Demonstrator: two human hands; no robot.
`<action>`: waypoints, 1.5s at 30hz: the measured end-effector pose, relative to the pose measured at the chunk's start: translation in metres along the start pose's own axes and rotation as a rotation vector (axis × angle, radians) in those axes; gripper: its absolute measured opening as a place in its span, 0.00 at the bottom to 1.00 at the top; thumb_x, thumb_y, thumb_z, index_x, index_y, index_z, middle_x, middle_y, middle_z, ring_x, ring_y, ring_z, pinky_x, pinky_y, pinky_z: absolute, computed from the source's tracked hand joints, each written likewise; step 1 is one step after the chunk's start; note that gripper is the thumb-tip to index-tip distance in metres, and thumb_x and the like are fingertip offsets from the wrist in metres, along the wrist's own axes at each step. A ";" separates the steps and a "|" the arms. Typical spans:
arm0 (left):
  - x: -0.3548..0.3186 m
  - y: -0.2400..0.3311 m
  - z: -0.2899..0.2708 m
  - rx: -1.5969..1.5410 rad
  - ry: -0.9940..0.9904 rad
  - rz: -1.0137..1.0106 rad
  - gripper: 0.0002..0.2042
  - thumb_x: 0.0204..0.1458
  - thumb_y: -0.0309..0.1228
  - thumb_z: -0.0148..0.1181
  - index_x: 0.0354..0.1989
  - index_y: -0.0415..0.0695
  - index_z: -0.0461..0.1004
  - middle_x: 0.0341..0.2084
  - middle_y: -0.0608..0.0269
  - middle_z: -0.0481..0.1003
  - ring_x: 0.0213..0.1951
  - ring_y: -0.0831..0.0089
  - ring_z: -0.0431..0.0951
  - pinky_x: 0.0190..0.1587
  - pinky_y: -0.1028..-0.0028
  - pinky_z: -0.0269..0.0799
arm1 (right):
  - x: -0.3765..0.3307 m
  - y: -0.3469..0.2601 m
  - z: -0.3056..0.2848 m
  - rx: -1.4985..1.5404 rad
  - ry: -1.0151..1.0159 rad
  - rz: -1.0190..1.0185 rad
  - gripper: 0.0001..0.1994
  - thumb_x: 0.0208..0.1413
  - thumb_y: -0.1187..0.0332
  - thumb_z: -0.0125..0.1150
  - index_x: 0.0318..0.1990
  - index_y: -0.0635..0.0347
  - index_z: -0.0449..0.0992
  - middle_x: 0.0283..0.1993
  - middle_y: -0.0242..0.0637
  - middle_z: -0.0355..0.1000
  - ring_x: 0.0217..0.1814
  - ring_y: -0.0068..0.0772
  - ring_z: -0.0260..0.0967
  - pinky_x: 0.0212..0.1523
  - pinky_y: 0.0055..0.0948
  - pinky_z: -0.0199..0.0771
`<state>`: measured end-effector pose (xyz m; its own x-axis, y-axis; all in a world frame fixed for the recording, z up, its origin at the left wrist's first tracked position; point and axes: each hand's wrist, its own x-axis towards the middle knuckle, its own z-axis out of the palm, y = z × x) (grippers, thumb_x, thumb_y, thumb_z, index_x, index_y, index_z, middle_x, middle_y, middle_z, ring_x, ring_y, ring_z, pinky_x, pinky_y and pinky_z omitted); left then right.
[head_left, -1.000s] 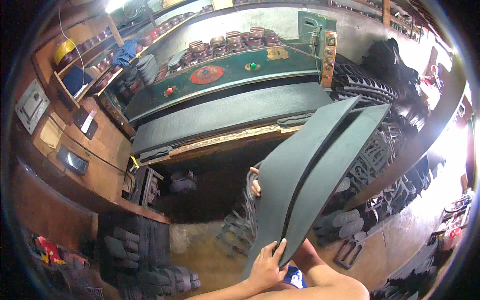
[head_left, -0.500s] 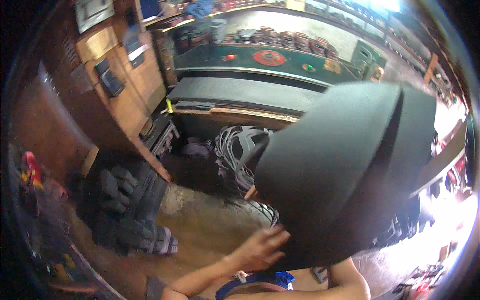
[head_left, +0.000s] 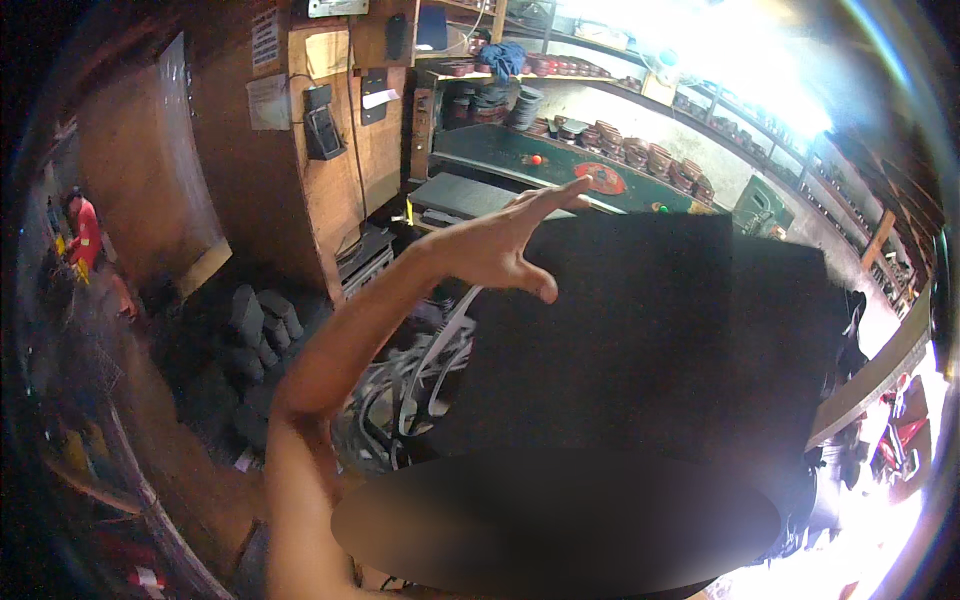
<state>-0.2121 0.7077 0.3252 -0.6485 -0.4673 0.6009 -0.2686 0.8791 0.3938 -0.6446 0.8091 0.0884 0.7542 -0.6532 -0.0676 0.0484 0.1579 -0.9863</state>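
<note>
L hand (head_left: 505, 250) fingers spread, flat at top edge of dark sheets (head_left: 650, 340), no grip. R hand unseen. Risk: sheets may slide off.

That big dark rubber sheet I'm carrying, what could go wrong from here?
The dark sheet fills most of the view, so you likely can't see the loose strips and dark blocks on the floor: a trip risk. Only your left hand shows, fingers spread at its upper left edge rather than gripping, so the sheet might slip or swing.
</note>
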 end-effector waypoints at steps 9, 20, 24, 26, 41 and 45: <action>0.012 -0.049 0.021 -0.017 -0.632 -0.345 0.57 0.56 0.78 0.42 0.78 0.37 0.49 0.75 0.40 0.56 0.76 0.52 0.56 0.76 0.62 0.51 | 0.004 0.005 -0.001 0.020 -0.033 -0.010 0.49 0.52 0.41 0.71 0.74 0.62 0.61 0.66 0.50 0.72 0.70 0.47 0.66 0.75 0.49 0.57; 0.015 -0.037 -0.071 -0.100 -0.123 -0.444 0.50 0.46 0.60 0.75 0.70 0.36 0.66 0.61 0.53 0.73 0.64 0.63 0.70 0.69 0.64 0.61 | 0.045 0.005 -0.068 0.051 -0.108 -0.031 0.52 0.48 0.38 0.74 0.74 0.61 0.62 0.68 0.50 0.70 0.73 0.47 0.64 0.77 0.49 0.54; -0.002 0.019 -0.116 0.286 0.340 -0.242 0.39 0.43 0.47 0.83 0.59 0.37 0.73 0.48 0.62 0.77 0.50 0.70 0.76 0.57 0.68 0.71 | 0.071 0.001 -0.114 0.067 -0.160 -0.044 0.53 0.47 0.37 0.75 0.74 0.61 0.62 0.69 0.50 0.70 0.75 0.47 0.63 0.77 0.49 0.53; 0.000 0.037 -0.137 0.310 0.380 -0.286 0.36 0.42 0.44 0.83 0.56 0.37 0.74 0.46 0.63 0.77 0.49 0.70 0.77 0.56 0.70 0.71 | 0.079 -0.005 -0.141 0.079 -0.170 -0.067 0.54 0.46 0.36 0.75 0.74 0.61 0.62 0.69 0.50 0.70 0.75 0.47 0.62 0.78 0.49 0.53; 0.112 -0.016 -0.157 0.978 0.482 -0.538 0.20 0.53 0.42 0.76 0.43 0.42 0.76 0.38 0.67 0.80 0.43 0.76 0.77 0.50 0.71 0.72 | 0.269 0.112 -0.204 -0.578 0.832 -0.105 0.67 0.32 0.65 0.89 0.79 0.59 0.44 0.77 0.55 0.57 0.77 0.53 0.60 0.74 0.43 0.62; 0.118 -0.038 -0.194 1.299 0.488 -0.466 0.24 0.55 0.48 0.73 0.49 0.41 0.76 0.42 0.63 0.81 0.45 0.73 0.79 0.53 0.71 0.72 | 0.312 0.099 -0.216 -0.470 1.030 -0.122 0.49 0.37 0.74 0.84 0.70 0.55 0.62 0.58 0.49 0.78 0.61 0.46 0.77 0.63 0.39 0.74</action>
<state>-0.1405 0.6010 0.5162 -0.0961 -0.4794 0.8723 -0.9928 -0.0163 -0.1183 -0.5459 0.4616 -0.0629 -0.1461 -0.9771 0.1548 -0.3293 -0.0995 -0.9390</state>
